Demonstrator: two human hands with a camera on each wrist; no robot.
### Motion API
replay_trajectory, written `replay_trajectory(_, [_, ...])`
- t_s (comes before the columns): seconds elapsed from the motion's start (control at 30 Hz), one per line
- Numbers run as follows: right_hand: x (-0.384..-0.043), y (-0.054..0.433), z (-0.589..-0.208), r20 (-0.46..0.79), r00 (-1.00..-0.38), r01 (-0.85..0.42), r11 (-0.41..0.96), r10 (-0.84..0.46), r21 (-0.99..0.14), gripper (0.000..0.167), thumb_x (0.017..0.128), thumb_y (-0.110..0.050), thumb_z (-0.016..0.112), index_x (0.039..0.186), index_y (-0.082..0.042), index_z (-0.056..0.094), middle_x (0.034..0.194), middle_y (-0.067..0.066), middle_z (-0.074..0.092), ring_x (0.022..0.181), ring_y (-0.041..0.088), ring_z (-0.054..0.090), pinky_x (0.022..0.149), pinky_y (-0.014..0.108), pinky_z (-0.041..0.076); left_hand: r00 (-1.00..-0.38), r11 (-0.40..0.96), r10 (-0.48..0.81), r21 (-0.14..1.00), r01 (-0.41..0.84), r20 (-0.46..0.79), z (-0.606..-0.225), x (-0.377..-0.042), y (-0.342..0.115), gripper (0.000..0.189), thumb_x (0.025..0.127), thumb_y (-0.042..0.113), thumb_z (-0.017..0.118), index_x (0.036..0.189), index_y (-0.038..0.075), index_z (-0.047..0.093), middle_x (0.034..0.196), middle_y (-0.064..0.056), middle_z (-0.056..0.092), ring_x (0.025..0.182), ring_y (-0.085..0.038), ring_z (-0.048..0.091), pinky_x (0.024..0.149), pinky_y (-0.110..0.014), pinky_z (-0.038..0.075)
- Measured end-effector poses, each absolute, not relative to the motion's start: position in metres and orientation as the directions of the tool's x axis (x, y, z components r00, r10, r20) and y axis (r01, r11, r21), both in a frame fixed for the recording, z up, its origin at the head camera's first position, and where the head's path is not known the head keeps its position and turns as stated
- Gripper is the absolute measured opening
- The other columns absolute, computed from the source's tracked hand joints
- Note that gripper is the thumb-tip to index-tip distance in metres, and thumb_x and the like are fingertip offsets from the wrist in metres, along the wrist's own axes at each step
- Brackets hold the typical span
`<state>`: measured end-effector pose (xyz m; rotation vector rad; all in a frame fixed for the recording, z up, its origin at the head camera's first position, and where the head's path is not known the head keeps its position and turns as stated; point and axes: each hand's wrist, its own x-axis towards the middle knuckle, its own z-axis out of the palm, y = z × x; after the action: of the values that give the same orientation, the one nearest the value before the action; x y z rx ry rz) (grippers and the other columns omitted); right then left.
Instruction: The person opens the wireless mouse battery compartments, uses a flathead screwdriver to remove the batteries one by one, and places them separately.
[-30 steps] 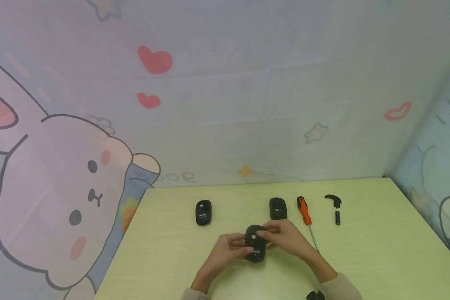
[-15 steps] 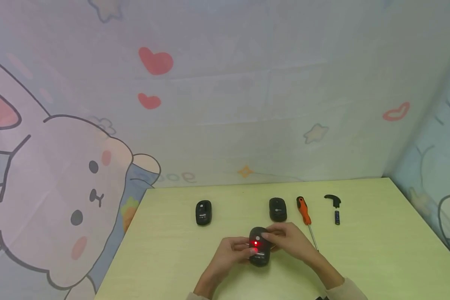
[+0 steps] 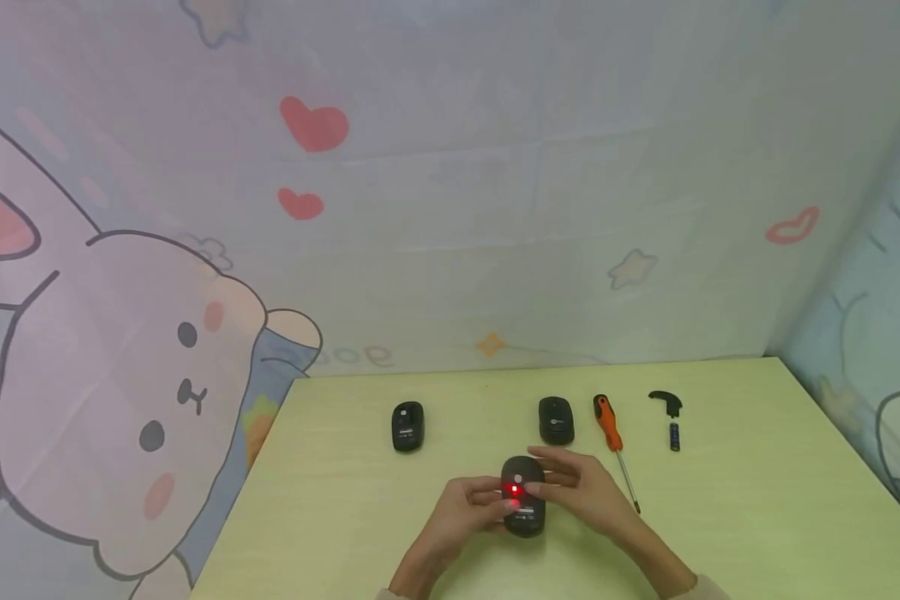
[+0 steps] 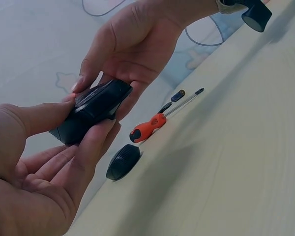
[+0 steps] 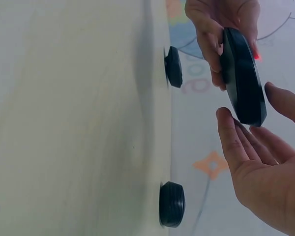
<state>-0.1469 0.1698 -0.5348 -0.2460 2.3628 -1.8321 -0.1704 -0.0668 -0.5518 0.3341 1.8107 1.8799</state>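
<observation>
A black computer mouse (image 3: pixel 523 521) is held underside up above the table, with a red light glowing on it. My left hand (image 3: pixel 461 512) grips it from the left, thumb across the underside and fingers beneath, as the left wrist view also shows. At the other side, my right hand (image 3: pixel 588 492) has its thumb tip at the mouse's edge in the head view. In the right wrist view, the fingers and thumb of that right hand (image 5: pixel 265 152) are spread around the end of the mouse (image 5: pixel 241 78), with a gap to it.
On the pale yellow table (image 3: pixel 307 500) lie a black mouse (image 3: pixel 407 427) at left and another mouse (image 3: pixel 556 419) behind my right hand. Farther right are an orange-handled screwdriver (image 3: pixel 609 423), a curved black plastic piece (image 3: pixel 667 402) and a small battery (image 3: pixel 674 437). A printed cloth (image 3: pixel 450 208) hangs behind.
The red light has come on at the mouse's underside. The mouse and both hands have shifted slightly right and toward me. My right fingers have loosened from the mouse.
</observation>
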Motion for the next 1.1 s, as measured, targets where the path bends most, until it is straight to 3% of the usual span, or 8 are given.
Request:
replay_trajectory(0.23, [-0.145,0.167,-0.541,0.055,-0.97,-0.101,0.187,-0.236,-0.977,0.063,0.095,-0.024,0.079,0.148,0.001,0.055,0.151,0.026,0.058,0.129,0.043,0.067,0.1,0.031,0.062,-0.849,0.03,0.496,0.98,-0.195,-0.184,-0.554,-0.171,-0.065,0.037,0.095,0.011,0.076,0.129,-0.003,0.071,0.111,-0.019,0.08,0.094,-0.017,0.079,0.079,-0.032,0.067])
replay_trajectory(0.7, [-0.149,0.165,-0.549,0.049,-0.976,-0.086,0.164,-0.213,-0.983,0.063,0.093,-0.024,0.081,0.146,0.0,0.059,0.148,0.025,0.062,0.124,0.04,0.07,0.1,0.032,0.063,-0.858,0.033,0.483,0.983,-0.183,-0.176,-0.554,-0.173,-0.064,0.038,0.095,0.011,0.077,0.129,-0.003,0.071,0.111,-0.021,0.08,0.093,-0.014,0.079,0.073,-0.025,0.066])
replay_trajectory(1.1, [-0.15,0.172,-0.549,0.049,-0.98,-0.095,0.237,-0.193,-0.967,0.057,0.092,-0.025,0.082,0.14,-0.001,0.065,0.143,0.023,0.066,0.116,0.036,0.075,0.095,0.033,0.065,-0.87,0.027,0.463,0.983,-0.18,-0.172,-0.556,-0.17,-0.055,0.036,0.095,0.009,0.075,0.128,-0.004,0.071,0.112,-0.021,0.08,0.094,-0.017,0.079,0.071,-0.023,0.065])
